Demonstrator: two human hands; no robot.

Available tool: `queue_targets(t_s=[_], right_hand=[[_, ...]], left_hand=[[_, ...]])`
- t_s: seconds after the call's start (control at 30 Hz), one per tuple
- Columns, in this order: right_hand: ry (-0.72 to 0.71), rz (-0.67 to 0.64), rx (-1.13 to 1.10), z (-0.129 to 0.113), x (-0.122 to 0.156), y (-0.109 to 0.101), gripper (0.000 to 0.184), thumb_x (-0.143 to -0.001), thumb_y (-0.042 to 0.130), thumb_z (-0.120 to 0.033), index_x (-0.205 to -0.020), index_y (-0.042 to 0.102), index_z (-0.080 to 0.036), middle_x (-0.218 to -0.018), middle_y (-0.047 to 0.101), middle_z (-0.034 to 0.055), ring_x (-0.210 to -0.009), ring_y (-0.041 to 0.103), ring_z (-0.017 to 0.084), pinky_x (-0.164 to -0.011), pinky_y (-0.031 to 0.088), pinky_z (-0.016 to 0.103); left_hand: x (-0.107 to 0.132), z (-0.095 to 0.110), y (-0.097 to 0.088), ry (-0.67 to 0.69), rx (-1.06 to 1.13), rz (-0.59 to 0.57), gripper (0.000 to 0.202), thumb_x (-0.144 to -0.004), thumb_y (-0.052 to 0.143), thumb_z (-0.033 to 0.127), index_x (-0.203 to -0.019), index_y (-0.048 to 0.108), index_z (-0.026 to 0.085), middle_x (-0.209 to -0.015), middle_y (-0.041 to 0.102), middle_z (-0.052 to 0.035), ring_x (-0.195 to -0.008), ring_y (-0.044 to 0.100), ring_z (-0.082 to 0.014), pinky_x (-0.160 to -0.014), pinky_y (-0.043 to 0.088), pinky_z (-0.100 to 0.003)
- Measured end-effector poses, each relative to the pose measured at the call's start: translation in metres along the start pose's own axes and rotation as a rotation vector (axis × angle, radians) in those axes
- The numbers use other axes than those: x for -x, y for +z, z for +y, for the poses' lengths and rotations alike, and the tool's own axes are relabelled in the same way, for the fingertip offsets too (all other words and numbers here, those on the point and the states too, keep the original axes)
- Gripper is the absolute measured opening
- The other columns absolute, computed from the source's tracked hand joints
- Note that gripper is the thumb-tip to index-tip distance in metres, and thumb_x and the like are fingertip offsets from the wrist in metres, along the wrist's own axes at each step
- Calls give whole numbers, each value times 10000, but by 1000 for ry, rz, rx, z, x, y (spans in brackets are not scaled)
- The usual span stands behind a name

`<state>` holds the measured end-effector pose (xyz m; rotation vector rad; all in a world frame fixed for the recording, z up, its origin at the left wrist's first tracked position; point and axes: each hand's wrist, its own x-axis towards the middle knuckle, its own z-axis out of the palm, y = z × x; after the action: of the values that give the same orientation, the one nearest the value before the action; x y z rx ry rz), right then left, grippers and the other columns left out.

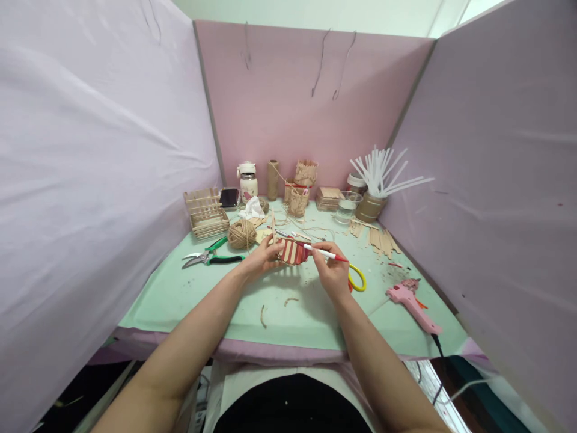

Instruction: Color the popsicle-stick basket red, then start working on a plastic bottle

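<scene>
My left hand (pixel 259 260) is closed on the left side of a small rounded craft-stick piece (pixel 292 252), held a little above the table. Red and bare-wood stripes run across its face, and a stick stands up near my left fingers. In my right hand (pixel 332 275) is a white marker with a red end (pixel 328 254). Its tip points left and meets the right part of the striped face, where the surface is red. Scissors with a yellow handle (pixel 359 279) lie just right of my right hand, partly hidden by it.
Green-handled pruning shears (pixel 214 257) and a twine ball (pixel 242 234) lie to the left. A pink glue gun (pixel 413 305) with a cord rests at the right, near loose craft sticks (pixel 383 242). Behind stand a glass bowl of water (pixel 347 208), a bottle (pixel 248 183) and glue sticks (pixel 381 171).
</scene>
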<state>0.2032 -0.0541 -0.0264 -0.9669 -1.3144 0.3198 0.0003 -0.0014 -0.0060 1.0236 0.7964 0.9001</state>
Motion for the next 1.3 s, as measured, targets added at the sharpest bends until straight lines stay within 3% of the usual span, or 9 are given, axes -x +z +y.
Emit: queue_targets(t_s=[0.57, 0.87, 1.13, 1.3], right_hand=[[41, -95, 13, -2, 1, -3, 133, -896, 669, -345, -806, 711, -257, -745, 703, 16, -793, 658, 231, -752, 502, 369], [40, 6, 29, -3, 0, -1, 143, -919, 687, -395, -883, 741, -267, -829, 742, 19, -816, 674, 234, -810, 509, 394], [48, -78, 27, -3, 1, -3, 134, -883, 656, -339, -787, 702, -258, -734, 692, 12, -795, 652, 234, -765, 498, 378], [60, -9, 33, -5, 0, -2, 148, -903, 668, -378, -838, 716, -255, -773, 721, 15, -792, 662, 227, -772, 504, 377]], left_hand=[[0, 0, -1, 0, -4, 15, 730, -739, 935, 443, -1328, 565, 220, -1392, 699, -178, -1078, 763, -247, -840, 631, -337], [1, 1, 0, -1, -10, -3, 745, -732, 946, 431, -1339, 569, 224, -1356, 718, -176, -1052, 772, -256, -844, 646, -359], [1, 0, 0, -2, -8, -12, 764, -741, 941, 431, -1366, 555, 223, -1391, 703, -184, -1046, 771, -250, -847, 641, -357], [1, 0, -1, 9, 2, -27, 741, -737, 945, 439, -1339, 564, 231, -1391, 701, -179, -1041, 770, -243, -842, 640, -352]])
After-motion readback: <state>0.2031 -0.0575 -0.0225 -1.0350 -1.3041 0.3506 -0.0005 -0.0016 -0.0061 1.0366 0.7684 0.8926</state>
